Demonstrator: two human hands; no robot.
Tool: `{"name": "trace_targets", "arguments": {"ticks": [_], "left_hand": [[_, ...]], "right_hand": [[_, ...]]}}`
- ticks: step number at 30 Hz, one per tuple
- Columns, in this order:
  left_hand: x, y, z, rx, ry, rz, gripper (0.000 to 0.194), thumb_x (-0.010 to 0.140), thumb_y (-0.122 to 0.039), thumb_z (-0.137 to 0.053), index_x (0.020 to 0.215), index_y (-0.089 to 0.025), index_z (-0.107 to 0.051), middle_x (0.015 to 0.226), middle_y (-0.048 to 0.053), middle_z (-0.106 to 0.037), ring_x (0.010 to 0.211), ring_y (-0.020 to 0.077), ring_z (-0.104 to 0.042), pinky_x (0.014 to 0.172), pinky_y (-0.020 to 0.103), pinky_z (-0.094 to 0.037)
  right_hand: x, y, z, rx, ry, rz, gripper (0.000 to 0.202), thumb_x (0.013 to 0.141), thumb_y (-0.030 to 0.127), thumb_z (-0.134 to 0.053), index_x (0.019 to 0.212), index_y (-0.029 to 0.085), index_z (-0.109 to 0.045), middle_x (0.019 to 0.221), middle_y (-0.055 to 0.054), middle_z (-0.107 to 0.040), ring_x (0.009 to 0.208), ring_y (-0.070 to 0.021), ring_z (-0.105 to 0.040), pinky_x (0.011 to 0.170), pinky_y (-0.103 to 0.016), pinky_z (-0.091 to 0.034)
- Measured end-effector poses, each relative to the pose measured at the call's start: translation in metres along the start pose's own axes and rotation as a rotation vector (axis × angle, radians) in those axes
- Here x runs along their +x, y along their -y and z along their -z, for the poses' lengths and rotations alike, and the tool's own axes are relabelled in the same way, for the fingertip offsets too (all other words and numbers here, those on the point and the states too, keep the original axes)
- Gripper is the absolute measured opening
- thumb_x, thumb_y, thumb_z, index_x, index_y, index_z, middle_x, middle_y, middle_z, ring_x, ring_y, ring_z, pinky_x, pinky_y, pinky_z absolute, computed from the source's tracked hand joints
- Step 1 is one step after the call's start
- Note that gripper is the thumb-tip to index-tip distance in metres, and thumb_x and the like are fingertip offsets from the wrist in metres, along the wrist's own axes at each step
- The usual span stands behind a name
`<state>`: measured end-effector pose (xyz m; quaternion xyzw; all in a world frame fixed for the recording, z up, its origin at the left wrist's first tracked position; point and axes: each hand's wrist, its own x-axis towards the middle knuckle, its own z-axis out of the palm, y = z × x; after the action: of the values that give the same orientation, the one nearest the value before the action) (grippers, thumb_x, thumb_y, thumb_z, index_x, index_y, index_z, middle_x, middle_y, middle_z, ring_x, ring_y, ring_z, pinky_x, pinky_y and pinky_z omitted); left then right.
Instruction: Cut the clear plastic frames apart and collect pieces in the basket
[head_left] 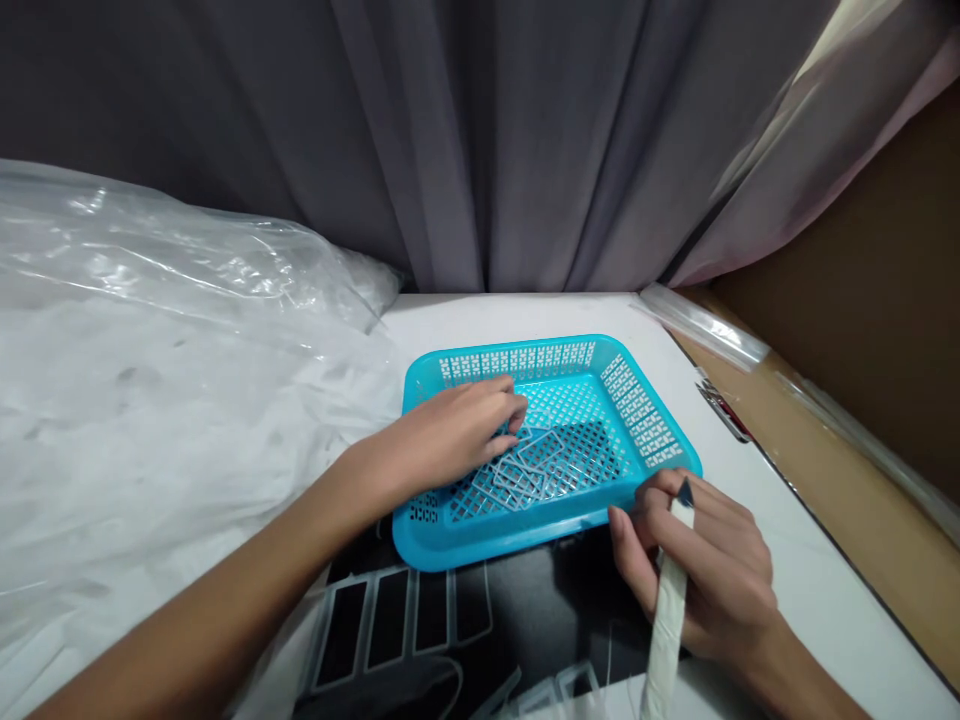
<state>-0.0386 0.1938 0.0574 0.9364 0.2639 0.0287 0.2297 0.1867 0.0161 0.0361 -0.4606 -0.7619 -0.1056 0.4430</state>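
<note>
A blue plastic basket (pixel 517 535) with latticed walls sits on the table, overlapping a black sheet. Inside it lie several thin, pale rectangular frames (pixel 536 455). My left hand (pixel 480 425) reaches into the basket over these frames, its fingers curled in; whatever they hold is too small or hidden to name. My right hand (pixel 709 560) is at the basket's near right corner, its thumb and fingers at the rim. Between its fingers is a slim tool (pixel 667 620) wrapped in white, with a dark pointed tip facing up.
Large clear plastic bags (pixel 172 400) with whitish contents fill the left side. More translucent rectangular frames (pixel 409 625) lie on the black sheet (pixel 555 625) in front. A metal clip (pixel 724 408) is at the table's right edge. Grey curtains (pixel 465 150) hang behind.
</note>
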Motion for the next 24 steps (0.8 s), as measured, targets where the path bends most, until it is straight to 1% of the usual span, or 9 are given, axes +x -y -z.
{"name": "trace_targets", "arguments": {"ticks": [4,8,10,13,15,17,20,22,24], "left_hand": [[0.001,0.003,-0.002,0.017,-0.004,-0.038,0.016,0.107,-0.028,-0.058,0.102,-0.019,-0.071,0.108,0.008,-0.065,0.092,0.0215,-0.061,0.081,0.034,-0.045],[0.000,0.004,-0.004,-0.021,-0.047,-0.048,0.026,0.110,-0.033,-0.053,0.095,-0.019,-0.070,0.111,0.010,-0.067,0.091,0.0206,-0.059,0.085,0.035,-0.046],[0.001,0.001,0.001,-0.071,-0.076,-0.045,0.026,0.109,-0.034,-0.054,0.095,-0.019,-0.068,0.109,0.009,-0.068,0.095,0.0213,-0.061,0.087,0.035,-0.046],[0.004,-0.007,0.016,-0.183,-0.138,-0.027,0.023,0.110,-0.036,-0.053,0.105,-0.019,-0.067,0.107,0.006,-0.070,0.096,0.0202,-0.063,0.088,0.034,-0.048],[0.006,-0.013,0.028,-0.372,-0.168,-0.008,0.025,0.112,-0.040,-0.053,0.108,-0.018,-0.066,0.103,0.004,-0.070,0.089,0.0172,-0.062,0.082,0.031,-0.049],[0.005,-0.018,0.038,-0.720,-0.162,-0.006,0.025,0.110,-0.041,-0.062,0.105,-0.017,-0.065,0.097,0.003,-0.068,0.080,0.0133,-0.058,0.072,0.027,-0.046],[-0.001,-0.027,0.047,-1.185,-0.097,-0.029,0.021,0.106,-0.034,-0.072,0.100,-0.017,-0.061,0.092,0.002,-0.063,0.074,0.0099,-0.052,0.066,0.024,-0.041],[-0.005,-0.033,0.049,-1.396,-0.064,-0.050,0.020,0.105,-0.029,-0.075,0.099,-0.019,-0.059,0.085,0.000,-0.058,0.072,0.0094,-0.049,0.064,0.022,-0.041],[-0.009,-0.039,0.051,-1.549,-0.057,-0.075,0.021,0.102,-0.026,-0.079,0.097,-0.020,-0.059,0.080,-0.002,-0.053,0.068,0.0085,-0.046,0.061,0.020,-0.042]], "right_hand": [[0.000,0.001,0.001,0.007,0.011,0.000,0.031,0.094,0.002,-0.073,0.077,0.022,-0.056,0.064,0.000,-0.054,0.063,-0.0165,-0.046,0.060,-0.033,-0.043],[0.000,0.001,0.001,0.006,0.013,-0.003,0.031,0.094,0.002,-0.073,0.077,0.022,-0.056,0.064,0.000,-0.054,0.063,-0.0166,-0.046,0.060,-0.033,-0.042],[-0.001,0.001,0.000,-0.002,0.010,-0.003,0.032,0.095,0.002,-0.072,0.077,0.022,-0.055,0.065,0.000,-0.054,0.064,-0.0164,-0.046,0.060,-0.033,-0.042],[-0.001,0.000,-0.001,0.003,-0.002,-0.007,0.033,0.095,0.000,-0.072,0.077,0.022,-0.055,0.065,0.000,-0.054,0.064,-0.0159,-0.045,0.060,-0.033,-0.041],[-0.001,0.000,-0.001,0.010,-0.006,-0.007,0.033,0.095,0.000,-0.072,0.077,0.022,-0.054,0.065,0.001,-0.053,0.064,-0.0155,-0.044,0.061,-0.032,-0.041],[0.000,0.000,0.000,0.010,0.003,-0.004,0.033,0.095,0.000,-0.072,0.077,0.022,-0.055,0.065,0.001,-0.053,0.064,-0.0154,-0.044,0.061,-0.033,-0.040],[-0.001,0.001,0.001,0.005,0.013,-0.001,0.032,0.095,0.000,-0.072,0.078,0.022,-0.055,0.065,0.000,-0.054,0.064,-0.0155,-0.045,0.061,-0.033,-0.041],[-0.001,0.001,0.001,0.009,0.016,-0.003,0.033,0.094,0.000,-0.072,0.077,0.022,-0.054,0.066,0.000,-0.055,0.064,-0.0153,-0.045,0.061,-0.033,-0.041],[-0.001,0.001,0.001,0.009,0.016,-0.006,0.034,0.094,-0.001,-0.072,0.077,0.022,-0.054,0.066,0.000,-0.054,0.064,-0.0153,-0.045,0.061,-0.032,-0.040]]}}
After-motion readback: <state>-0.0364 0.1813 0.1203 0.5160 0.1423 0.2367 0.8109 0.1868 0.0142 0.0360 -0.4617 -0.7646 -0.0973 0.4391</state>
